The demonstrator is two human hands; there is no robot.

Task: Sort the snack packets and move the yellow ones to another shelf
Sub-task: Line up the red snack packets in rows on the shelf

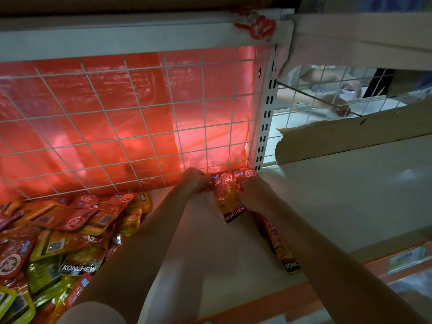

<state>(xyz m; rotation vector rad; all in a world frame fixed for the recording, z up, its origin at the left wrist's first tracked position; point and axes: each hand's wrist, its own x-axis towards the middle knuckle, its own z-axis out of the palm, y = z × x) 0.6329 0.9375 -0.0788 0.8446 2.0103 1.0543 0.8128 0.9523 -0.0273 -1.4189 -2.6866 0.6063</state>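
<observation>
Packets [230,197] beside wire grid [131,118]

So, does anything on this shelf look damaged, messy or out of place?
Yes. The snack packets at the left lie in a loose, overlapping heap, red and yellow mixed. The cardboard behind the right shelf has a torn, ragged left edge. Red tape remnants cling, crumpled, to the upper rail.

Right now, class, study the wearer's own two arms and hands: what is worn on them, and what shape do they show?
Both forearms are bare. The left hand and right hand wear no gloves; no rings or watch show. A pale sleeve edge covers the left upper arm at the bottom of the picture. The arms look slim and long.
</observation>
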